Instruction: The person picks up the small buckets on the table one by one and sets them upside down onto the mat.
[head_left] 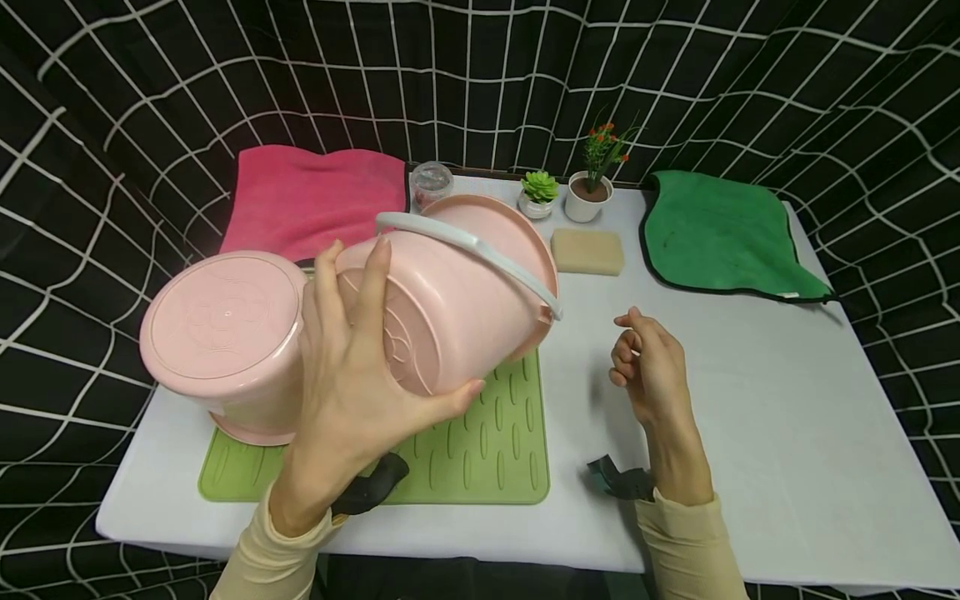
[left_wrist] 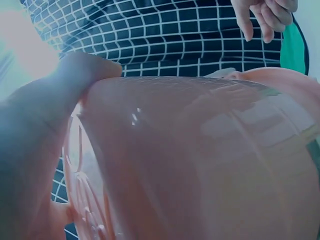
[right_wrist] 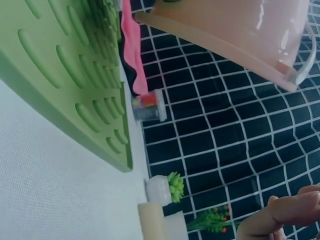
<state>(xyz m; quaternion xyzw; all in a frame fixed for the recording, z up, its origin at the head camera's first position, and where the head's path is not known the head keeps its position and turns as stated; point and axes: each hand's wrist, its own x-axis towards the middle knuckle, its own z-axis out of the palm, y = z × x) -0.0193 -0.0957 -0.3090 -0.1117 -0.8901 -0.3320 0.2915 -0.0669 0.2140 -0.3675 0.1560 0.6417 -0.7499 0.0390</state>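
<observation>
My left hand [head_left: 348,379] grips a pink bucket [head_left: 468,300] by its base, thumb and fingers spread round the bottom rim. The bucket is tipped on its side above the green ridged mat [head_left: 487,450], its mouth facing away to the right. Its pale grey handle [head_left: 476,246] lies across the wall. In the left wrist view the bucket's glossy wall [left_wrist: 195,155] fills most of the picture. Another pink bucket [head_left: 225,304] stands upside down on the mat's left side. Over the white table, right of the mat, my right hand [head_left: 652,358] hangs loosely curled, holding nothing.
At the back lie a pink cloth [head_left: 315,196] and a green cloth [head_left: 720,233]. Between them stand a clear jar [head_left: 431,182], a small succulent [head_left: 538,187] and a pot with red flowers [head_left: 588,200]. A beige block [head_left: 587,252] lies in front of the pots.
</observation>
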